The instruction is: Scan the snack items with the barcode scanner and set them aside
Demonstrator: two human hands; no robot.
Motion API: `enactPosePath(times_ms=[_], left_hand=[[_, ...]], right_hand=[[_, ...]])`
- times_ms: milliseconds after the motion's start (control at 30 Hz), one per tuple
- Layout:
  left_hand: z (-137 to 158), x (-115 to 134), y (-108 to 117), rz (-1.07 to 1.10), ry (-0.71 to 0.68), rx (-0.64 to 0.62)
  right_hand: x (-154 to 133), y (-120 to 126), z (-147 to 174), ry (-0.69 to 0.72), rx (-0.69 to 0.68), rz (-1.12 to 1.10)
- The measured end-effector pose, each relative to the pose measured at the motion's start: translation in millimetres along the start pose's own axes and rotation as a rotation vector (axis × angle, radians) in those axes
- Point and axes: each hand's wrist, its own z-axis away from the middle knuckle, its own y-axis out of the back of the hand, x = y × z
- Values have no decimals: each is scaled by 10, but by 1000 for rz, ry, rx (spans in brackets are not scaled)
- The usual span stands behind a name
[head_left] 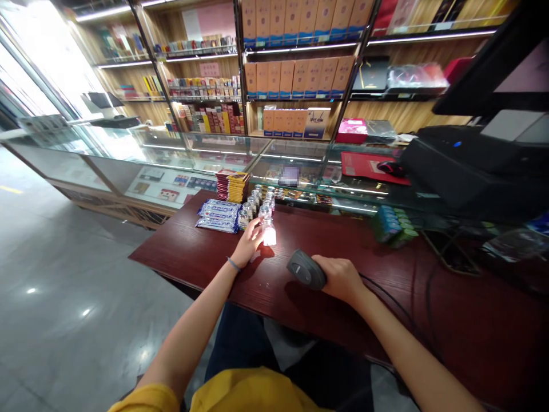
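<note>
My right hand (pixel 342 278) is wrapped round a dark grey barcode scanner (pixel 305 269), its head turned toward the small bottle (pixel 269 233) at my left. Bright light from it falls on that bottle's lower part. The fingers of my left hand (pixel 247 245) close on the bottle near the front of a group of similar small bottles (pixel 253 201) with silvery caps. Left of these lie several blue-and-silver packets (pixel 218 216) in a row. Behind them stand stacked red and yellow packets (pixel 233 186).
Everything stands on a dark red wooden table (pixel 184 252). Behind it runs a glass display counter (pixel 295 151). To the right are green and blue cans (pixel 394 225), a black machine (pixel 454 166) and a red mat (pixel 369 167) with a mouse. The scanner's cable (pixel 392 300) trails right.
</note>
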Motion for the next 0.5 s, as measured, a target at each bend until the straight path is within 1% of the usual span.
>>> enactPosePath(times_ms=[100, 200, 367, 500], left_hand=[[5, 24, -13, 9, 10, -3], [-1, 24, -11, 65, 32, -24], [0, 22, 2, 247, 82, -67], [30, 94, 15, 404, 158, -72]], right_hand=[[3, 4, 2, -14, 11, -7], [9, 9, 3, -32, 31, -6], [46, -2, 16, -44, 73, 14], [92, -5, 26, -84, 137, 24]])
